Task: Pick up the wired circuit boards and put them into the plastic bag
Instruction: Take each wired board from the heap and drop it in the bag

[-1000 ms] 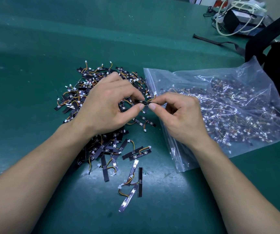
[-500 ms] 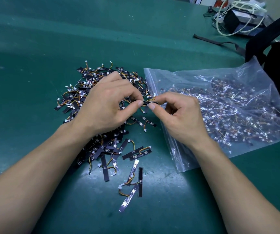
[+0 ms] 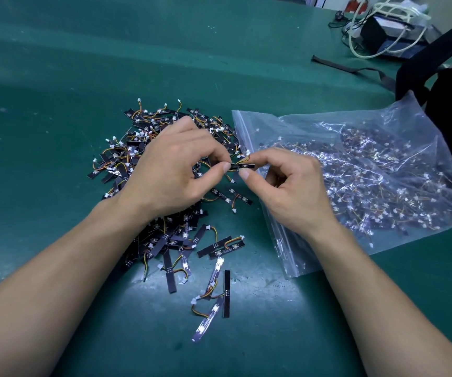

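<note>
The head view looks down on a green table [image 3: 56,77]. In the middle of the frame the left hand [image 3: 173,172] and the right hand [image 3: 287,191] meet over one small wired circuit board [image 3: 242,165]. The left thumb and forefinger are pinched together on the left end of this board. The right forefinger lies on its right end, and the right thumb [image 3: 246,175] is just below the board; I cannot tell if the thumb touches it. The board is black and lies about level, with thin orange and yellow wires and a white plug rising from it.

Under and behind the left hand lies a pile of boards [image 3: 143,137], spreading toward the lower centre of the frame, where some single boards lie apart. At the right of the frame a clear plastic bag [image 3: 382,126] lies flat on the table, with many boards inside. Its mouth edge is just beside the held board. In the upper right corner stands a dark box with white cables [image 3: 382,28], next to a black strap [image 3: 355,68].
</note>
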`<state>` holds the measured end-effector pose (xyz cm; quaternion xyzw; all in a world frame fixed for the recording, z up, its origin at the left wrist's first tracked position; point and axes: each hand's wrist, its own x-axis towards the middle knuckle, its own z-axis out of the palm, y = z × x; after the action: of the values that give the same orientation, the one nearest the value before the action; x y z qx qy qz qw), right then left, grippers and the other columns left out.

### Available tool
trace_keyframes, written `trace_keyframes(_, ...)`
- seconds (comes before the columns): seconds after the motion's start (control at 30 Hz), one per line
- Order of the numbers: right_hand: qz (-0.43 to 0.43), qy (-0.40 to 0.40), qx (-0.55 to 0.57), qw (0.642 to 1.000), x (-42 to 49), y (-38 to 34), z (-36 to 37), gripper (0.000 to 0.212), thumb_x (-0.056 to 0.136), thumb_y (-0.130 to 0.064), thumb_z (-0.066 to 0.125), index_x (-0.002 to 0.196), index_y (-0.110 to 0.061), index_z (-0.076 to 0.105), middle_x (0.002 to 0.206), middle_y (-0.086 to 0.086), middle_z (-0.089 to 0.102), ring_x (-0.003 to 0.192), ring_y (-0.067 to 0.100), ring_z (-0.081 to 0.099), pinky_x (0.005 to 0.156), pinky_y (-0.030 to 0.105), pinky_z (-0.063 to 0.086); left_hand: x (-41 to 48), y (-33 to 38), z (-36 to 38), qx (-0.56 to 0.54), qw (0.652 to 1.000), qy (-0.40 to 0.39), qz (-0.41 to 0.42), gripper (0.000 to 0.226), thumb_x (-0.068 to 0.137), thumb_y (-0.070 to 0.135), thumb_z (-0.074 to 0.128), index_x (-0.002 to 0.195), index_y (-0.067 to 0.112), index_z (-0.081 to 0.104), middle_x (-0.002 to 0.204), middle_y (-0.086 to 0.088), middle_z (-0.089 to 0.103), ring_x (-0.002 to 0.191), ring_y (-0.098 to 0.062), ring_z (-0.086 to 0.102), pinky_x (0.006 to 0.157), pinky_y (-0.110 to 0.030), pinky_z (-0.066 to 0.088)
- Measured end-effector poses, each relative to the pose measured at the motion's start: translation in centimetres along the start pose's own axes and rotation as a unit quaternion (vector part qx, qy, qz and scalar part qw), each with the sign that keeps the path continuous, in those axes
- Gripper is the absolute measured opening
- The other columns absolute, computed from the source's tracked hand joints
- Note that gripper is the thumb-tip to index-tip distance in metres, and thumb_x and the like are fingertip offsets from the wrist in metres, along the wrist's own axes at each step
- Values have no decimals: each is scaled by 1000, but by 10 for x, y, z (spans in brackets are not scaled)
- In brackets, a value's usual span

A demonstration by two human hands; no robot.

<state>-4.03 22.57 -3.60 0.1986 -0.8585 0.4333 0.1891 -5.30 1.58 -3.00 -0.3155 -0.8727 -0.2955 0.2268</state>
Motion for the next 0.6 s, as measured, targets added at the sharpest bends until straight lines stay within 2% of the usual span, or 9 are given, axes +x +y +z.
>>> trace_keyframes(0.2, 4, -2, 13, 1000, -1, 0, 1, 4, 86, -20, 74, 84, -23, 74, 65, -30, 56, 49, 6, 44, 55, 11, 31, 0, 0, 0, 0, 1000, 5, 4, 10, 93, 20, 69, 87, 12, 74, 79, 3, 68, 79, -24, 48, 73, -39, 44)
trace_keyframes(0.4, -17, -2, 11, 1000, 1, 1, -1, 6, 88, -15, 72, 84, -13, 77, 70, -24, 58, 52, 2, 44, 56, 9, 31, 0, 0, -1, -8, 1000, -2, 1, 13, 90, 25, 71, 94, 13, 75, 84, 4, 70, 81, -23, 49, 75, -38, 44)
trace_keyframes(0.6, -1, -4, 11, 1000, 0, 0, 0, 3, 86, -18, 74, 87, -17, 77, 65, -27, 56, 49, 5, 44, 55, 10, 31, 0, -1, 0, 4, 1000, -2, 6, 13, 93, 22, 69, 87, 12, 73, 81, 2, 69, 79, -25, 48, 73, -37, 42)
